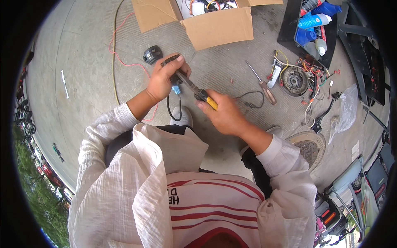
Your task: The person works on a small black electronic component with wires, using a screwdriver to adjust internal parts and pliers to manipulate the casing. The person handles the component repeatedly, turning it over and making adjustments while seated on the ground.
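Observation:
My left hand [160, 79] is closed round a dark, rounded part [170, 60], much of which my fingers hide. A pale blue connector [176, 89] and a looped black cable [168, 109] hang beneath it. My right hand [223, 110] grips a tool [212, 102] by its yellow-and-black handle; its exact kind is unclear. The tool's long metal end [188, 82] points up and left, reaching the part in my left hand. Just beyond my left hand, a black switch housing with buttons [153, 54] lies on the concrete.
An open cardboard box [219, 31] holding wires stands ahead. Farther right are a black bin [287, 29] of bottles, a brown-handled screwdriver [268, 93], a round metal wheel part [295, 80] among wires, a plastic bag [345, 111] and a manhole cover [308, 149]. A red wire [118, 60] trails left.

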A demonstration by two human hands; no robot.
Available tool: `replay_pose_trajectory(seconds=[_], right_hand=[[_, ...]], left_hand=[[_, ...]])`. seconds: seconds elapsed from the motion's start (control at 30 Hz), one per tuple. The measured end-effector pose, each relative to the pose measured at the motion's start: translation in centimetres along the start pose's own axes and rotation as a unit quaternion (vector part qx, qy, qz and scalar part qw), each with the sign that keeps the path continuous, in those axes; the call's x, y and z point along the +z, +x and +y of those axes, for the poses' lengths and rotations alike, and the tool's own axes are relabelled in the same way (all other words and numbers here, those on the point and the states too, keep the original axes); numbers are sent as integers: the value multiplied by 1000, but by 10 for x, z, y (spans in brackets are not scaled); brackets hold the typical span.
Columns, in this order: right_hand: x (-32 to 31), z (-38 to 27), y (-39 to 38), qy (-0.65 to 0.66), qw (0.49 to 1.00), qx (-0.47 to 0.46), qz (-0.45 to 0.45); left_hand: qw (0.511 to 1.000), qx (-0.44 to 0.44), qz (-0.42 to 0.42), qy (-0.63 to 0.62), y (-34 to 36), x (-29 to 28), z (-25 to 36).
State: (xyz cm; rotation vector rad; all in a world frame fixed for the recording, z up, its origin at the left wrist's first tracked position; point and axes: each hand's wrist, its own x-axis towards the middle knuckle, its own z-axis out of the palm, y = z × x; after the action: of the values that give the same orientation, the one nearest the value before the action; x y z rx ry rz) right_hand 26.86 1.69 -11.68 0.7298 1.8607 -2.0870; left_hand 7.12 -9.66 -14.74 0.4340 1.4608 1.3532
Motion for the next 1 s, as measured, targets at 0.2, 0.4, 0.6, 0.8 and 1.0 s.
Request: replay_pose_trajectory(seconds=[0.2,0.4,0.6,0.8,1.0], right_hand=[[-19,-2,0,277,960,39,-18],[-43,11,-7,-156,985,-70,32],[-44,7,-6,-382,881,-254,120],[-47,5,-2,-454,827,-289,160],[-49,7,-2,-475,818,-291,147]], left_hand=[[994,76,40,-70,9,9,19],[992,53,4,-111,9,-2,17],[991,-11,-33,-128,12,-2,18],[990,-30,-66,-120,11,0,22],[986,-54,-104,-118,9,-2,22]])
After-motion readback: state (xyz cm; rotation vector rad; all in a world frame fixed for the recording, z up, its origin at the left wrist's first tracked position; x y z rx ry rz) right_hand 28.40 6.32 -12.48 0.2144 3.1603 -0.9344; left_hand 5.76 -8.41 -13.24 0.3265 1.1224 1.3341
